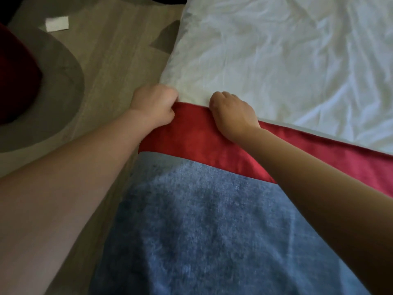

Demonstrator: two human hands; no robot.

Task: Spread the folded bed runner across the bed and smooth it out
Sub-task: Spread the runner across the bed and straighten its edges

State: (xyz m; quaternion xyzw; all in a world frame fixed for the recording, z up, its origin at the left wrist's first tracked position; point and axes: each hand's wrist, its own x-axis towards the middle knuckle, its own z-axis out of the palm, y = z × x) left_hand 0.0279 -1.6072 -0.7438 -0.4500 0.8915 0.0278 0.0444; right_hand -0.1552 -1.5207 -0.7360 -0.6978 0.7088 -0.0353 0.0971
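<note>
A pale wood-look floor [110, 67] fills the left of the view, with a scrap of white paper [57, 23] lying on it and a dark red cushion [14, 77] on a grey seat at the far left edge. To the right of the floor stands the bed [287, 60], its white sheet creased all over. The red bed runner [191, 133] lies across the near end of the bed, its far edge touching the sheet and its length running off to the right, probably so that it sits square to the mattress edge. The left hand [154, 106] is closed in a fist on the runner's corner at the bed's side, likely to pull it taut. The right hand [232, 112], just beside it, has its fingers curled down over the runner's far edge, seemingly pinching it. Blue denim fills the foreground below
</note>
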